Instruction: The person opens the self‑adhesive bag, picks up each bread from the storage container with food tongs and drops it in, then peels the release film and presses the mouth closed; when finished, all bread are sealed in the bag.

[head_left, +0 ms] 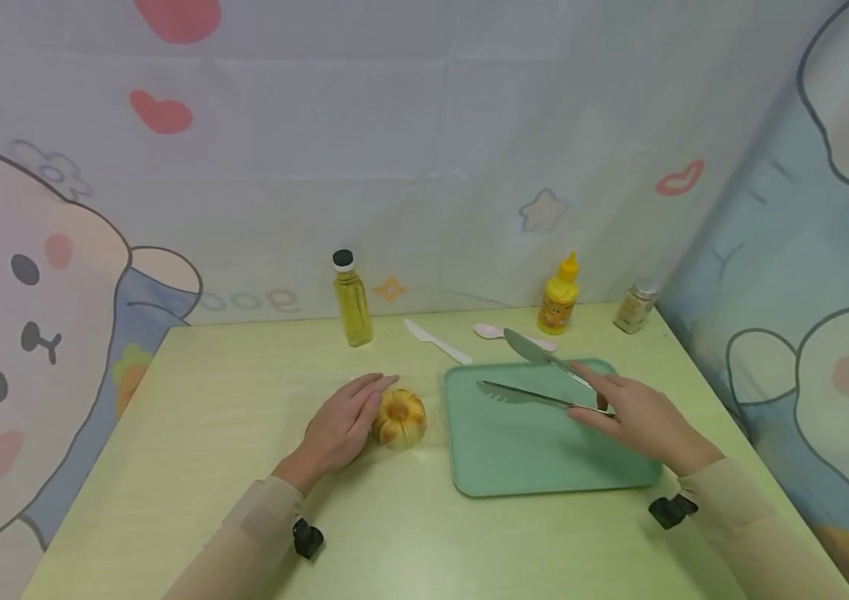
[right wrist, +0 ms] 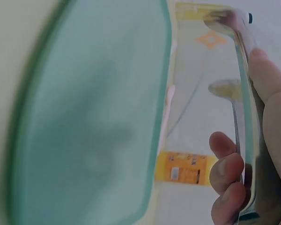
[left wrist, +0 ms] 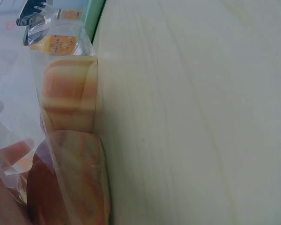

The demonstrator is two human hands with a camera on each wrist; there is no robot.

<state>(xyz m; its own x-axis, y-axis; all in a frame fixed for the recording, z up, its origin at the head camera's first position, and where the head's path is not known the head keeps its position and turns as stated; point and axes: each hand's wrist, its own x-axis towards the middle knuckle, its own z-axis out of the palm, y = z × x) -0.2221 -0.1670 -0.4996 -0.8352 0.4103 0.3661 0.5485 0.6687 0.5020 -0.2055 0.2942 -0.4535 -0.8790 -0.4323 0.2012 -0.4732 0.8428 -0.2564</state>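
Observation:
My right hand grips metal tongs over the green tray, their two arms spread apart and nothing between them. In the right wrist view the fingers curl round the tongs' handle. At the left, my left hand holds the upper side of a clear plastic bag. A round, ridged, golden-brown bread lies in this bag, beside the thumb. The left wrist view shows a second, browner bread close to the hand, partly behind the plastic.
Along the back stand an oil bottle, a yellow squeeze bottle and a small seasoning jar. A white plastic knife and a pink spoon lie behind the tray. Printed cloth hangs behind the table.

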